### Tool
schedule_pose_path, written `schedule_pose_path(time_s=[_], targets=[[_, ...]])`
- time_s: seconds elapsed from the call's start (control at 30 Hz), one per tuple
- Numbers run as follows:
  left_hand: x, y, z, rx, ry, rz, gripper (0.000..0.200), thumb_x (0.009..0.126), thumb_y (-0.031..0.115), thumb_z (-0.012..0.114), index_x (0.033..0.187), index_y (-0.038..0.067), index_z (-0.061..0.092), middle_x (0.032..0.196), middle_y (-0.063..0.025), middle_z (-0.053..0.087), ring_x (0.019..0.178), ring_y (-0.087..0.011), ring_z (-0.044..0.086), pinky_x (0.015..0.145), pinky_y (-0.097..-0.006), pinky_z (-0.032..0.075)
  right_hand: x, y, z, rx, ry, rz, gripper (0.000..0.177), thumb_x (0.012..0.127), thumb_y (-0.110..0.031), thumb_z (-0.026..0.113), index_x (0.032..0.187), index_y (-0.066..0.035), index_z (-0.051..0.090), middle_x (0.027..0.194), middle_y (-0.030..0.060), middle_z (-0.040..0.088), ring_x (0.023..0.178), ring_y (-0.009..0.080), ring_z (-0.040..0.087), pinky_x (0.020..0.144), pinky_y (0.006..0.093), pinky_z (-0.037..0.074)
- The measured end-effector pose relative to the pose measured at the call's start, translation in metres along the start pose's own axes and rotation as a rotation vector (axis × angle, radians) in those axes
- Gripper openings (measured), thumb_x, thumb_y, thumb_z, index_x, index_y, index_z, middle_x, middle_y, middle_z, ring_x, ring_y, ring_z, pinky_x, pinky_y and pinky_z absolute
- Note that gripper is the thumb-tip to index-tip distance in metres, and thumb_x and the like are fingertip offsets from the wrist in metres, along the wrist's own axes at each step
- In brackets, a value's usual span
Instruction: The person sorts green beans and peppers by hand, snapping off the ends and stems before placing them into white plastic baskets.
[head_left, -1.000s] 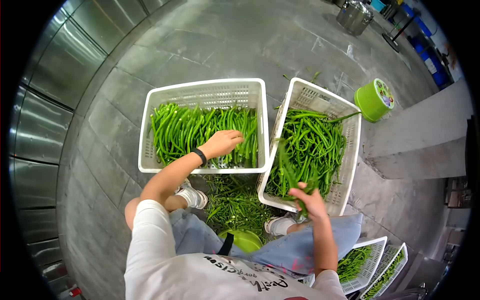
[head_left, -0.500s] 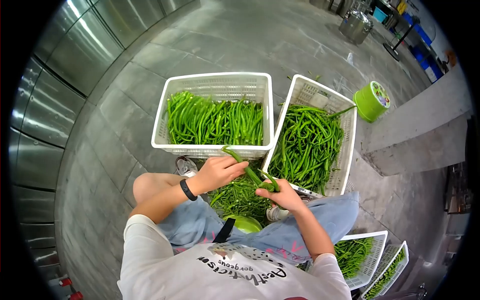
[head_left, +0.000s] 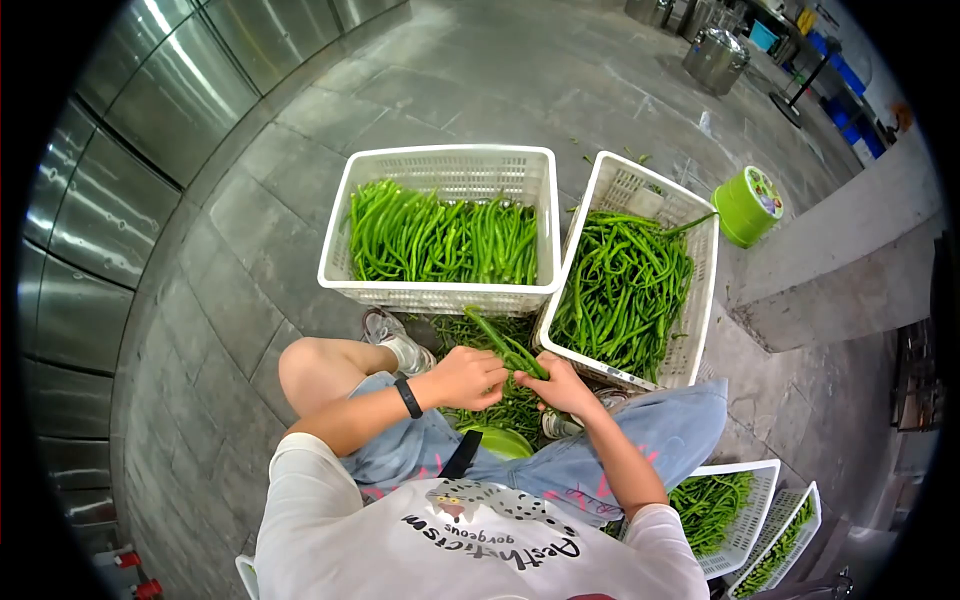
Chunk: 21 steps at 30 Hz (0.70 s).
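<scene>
My right hand (head_left: pixel 562 386) is closed around a few long green chili peppers (head_left: pixel 500 338), which stick out up and to the left. Close beside it on the left, my left hand (head_left: pixel 468 378) has its fingers curled together near the lower ends of these peppers; what it pinches, if anything, is hidden. In front of me stands a white plastic crate (head_left: pixel 440 294) of green peppers laid mostly side by side. A second white crate (head_left: pixel 705 300), to its right, holds a tangled heap of peppers. Below my hands lies a pile of thin green scraps (head_left: pixel 510 412), partly covered.
A green bucket-like container (head_left: pixel 742 215) stands beyond the right crate, near a grey pillar (head_left: pixel 830 270). Two more crates of green pieces, one nearer (head_left: pixel 765 490), sit at my lower right. Something light green and rounded (head_left: pixel 500 442) shows between my legs. Metal cabinets (head_left: pixel 130 180) line the left.
My left hand has moved down and right, off the upper part of the peppers, to beside my right hand. The held peppers now point up-left closer together. The view has shifted slightly.
</scene>
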<state>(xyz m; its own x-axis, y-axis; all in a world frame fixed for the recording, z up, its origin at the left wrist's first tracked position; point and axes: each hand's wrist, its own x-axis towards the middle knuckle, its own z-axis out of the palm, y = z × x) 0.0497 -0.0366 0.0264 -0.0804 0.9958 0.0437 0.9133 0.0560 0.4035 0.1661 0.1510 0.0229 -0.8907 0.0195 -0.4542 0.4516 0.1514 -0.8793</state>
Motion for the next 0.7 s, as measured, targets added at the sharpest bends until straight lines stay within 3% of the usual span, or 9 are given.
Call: schedule_pose_path(time_s=[0.1,0.17,0.23,0.3,0.37,0.5,0.53,0.63,0.7], targets=[[0.015,0.014,-0.02,0.203,0.435,0.26,0.031,0.067,0.013,0.065,0.096,0.008,0.058,0.089,-0.0071,0.054,0.084,-0.0227,0.056,0.07,-0.0335,0.047,0.005,0.004,-0.003,0.024,-0.044,-0.013,0.027,0.088,-0.026,0.062,0.087,0.001,0.063,0.071,0.0017,0.059,0.055,0.0099,0.055,0.044,0.0248,0.045],[0.019,0.014,-0.022,0.167,0.382,0.209,0.04,0.068,0.009,0.063,0.108,0.008,0.055,0.089,-0.0066,0.054,0.085,-0.0236,0.054,0.077,-0.0352,0.045,0.011,0.02,-0.004,0.11,-0.157,-0.113,0.027,0.089,-0.026,0.06,0.089,0.001,0.063,0.073,0.002,0.06,0.057,0.0099,0.056,0.044,0.0248,0.045],[0.017,0.005,-0.004,0.062,0.257,0.116,0.044,0.069,0.006,0.061,0.113,0.008,0.054,0.089,-0.0074,0.054,0.084,-0.0242,0.054,0.077,-0.0358,0.046,-0.002,-0.017,-0.015,0.312,-0.284,0.083,0.024,0.09,-0.026,0.058,0.096,-0.004,0.062,0.075,0.002,0.06,0.06,0.0096,0.057,0.046,0.0234,0.046],[0.019,0.008,-0.016,-0.154,0.146,-0.032,0.053,0.08,0.003,0.054,0.132,0.007,0.043,0.089,-0.0111,0.056,0.084,-0.0266,0.055,0.076,-0.036,0.047,0.001,-0.014,-0.019,0.364,-0.123,0.048,0.025,0.091,-0.028,0.057,0.1,-0.005,0.061,0.074,0.0023,0.06,0.06,0.01,0.057,0.046,0.0229,0.046],[0.025,0.005,-0.011,-0.499,0.354,-0.092,0.048,0.088,0.004,0.049,0.135,0.008,0.039,0.094,-0.0136,0.058,0.083,-0.0276,0.058,0.074,-0.0348,0.048,0.003,-0.016,-0.028,0.572,0.031,0.016,0.028,0.093,-0.026,0.055,0.11,-0.005,0.056,0.077,0.0038,0.059,0.055,0.0071,0.051,0.039,0.0182,0.036],[0.021,-0.009,-0.005,-1.15,0.101,-0.51,0.037,0.091,0.005,0.043,0.128,0.004,0.041,0.09,-0.0062,0.056,0.067,-0.0128,0.052,0.062,-0.0269,0.046,0.004,-0.023,-0.055,1.008,0.055,-0.175,0.035,0.094,-0.017,0.05,0.124,0.0,0.046,0.082,0.005,0.054,0.054,0.0055,0.042,0.038,0.0156,0.027],[0.021,-0.013,0.004,-1.161,0.119,-0.475,0.034,0.087,0.002,0.044,0.121,0.002,0.044,0.089,-0.0039,0.056,0.063,-0.0104,0.049,0.058,-0.0247,0.043,0.005,-0.022,-0.056,0.89,0.067,-0.207,0.039,0.094,-0.015,0.05,0.129,0.001,0.043,0.085,0.0049,0.053,0.056,0.005,0.042,0.038,0.0159,0.025],[0.024,-0.01,0.008,-1.071,0.134,-0.423,0.036,0.081,0.001,0.045,0.117,0.001,0.046,0.089,-0.0048,0.055,0.064,-0.0107,0.05,0.059,-0.0253,0.044,0.016,-0.012,-0.035,0.709,0.281,-0.19,0.025,0.09,-0.011,0.06,0.11,-0.008,0.045,0.071,-0.0006,0.051,0.05,0.0042,0.04,0.039,0.0171,0.023],[0.024,-0.009,0.009,-0.989,0.177,-0.391,0.033,0.078,0.001,0.045,0.11,0.0,0.048,0.087,-0.0073,0.056,0.068,-0.0131,0.053,0.064,-0.0273,0.045,0.02,-0.007,-0.026,0.8,0.326,-0.062,0.026,0.088,-0.013,0.063,0.101,-0.014,0.04,0.066,-0.0006,0.049,0.048,0.0047,0.04,0.038,0.0186,0.023]])
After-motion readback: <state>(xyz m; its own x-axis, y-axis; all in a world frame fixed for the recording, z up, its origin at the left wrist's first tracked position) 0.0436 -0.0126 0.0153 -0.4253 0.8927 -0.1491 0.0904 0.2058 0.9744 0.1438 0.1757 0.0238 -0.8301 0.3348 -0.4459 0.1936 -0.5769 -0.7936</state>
